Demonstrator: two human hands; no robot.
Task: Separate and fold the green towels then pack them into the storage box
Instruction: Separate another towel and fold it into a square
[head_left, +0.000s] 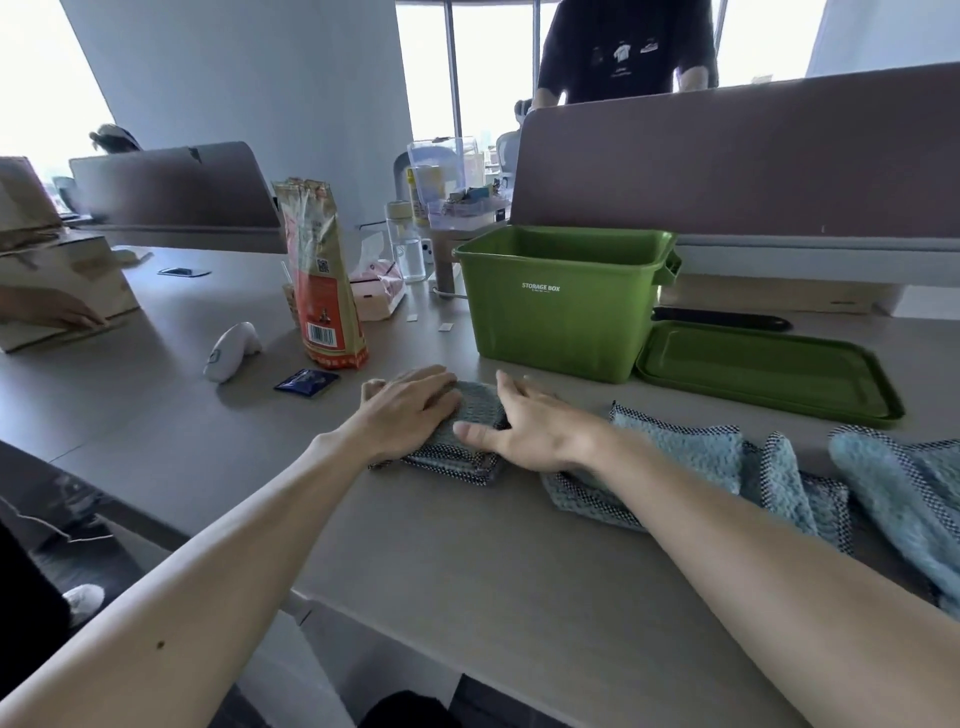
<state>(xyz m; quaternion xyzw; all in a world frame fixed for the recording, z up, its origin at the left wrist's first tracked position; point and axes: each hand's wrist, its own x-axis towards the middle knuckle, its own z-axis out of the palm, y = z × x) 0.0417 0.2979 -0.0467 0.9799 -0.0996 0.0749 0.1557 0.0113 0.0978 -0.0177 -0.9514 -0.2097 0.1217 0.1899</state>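
L hand (410, 410) on folded teal towel (480, 405).

Bare left hand (410, 410), bare right hand (524, 421), 1 small dark mole (160, 645) on left forearm (218, 582)

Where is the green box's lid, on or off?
Off. The lid lies flat on the table beside the storage box, whose top is open.

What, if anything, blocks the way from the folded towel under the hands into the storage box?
Nothing visible. The folded towel lies in front of the storage box, which is open; its lid lies flat beside it.
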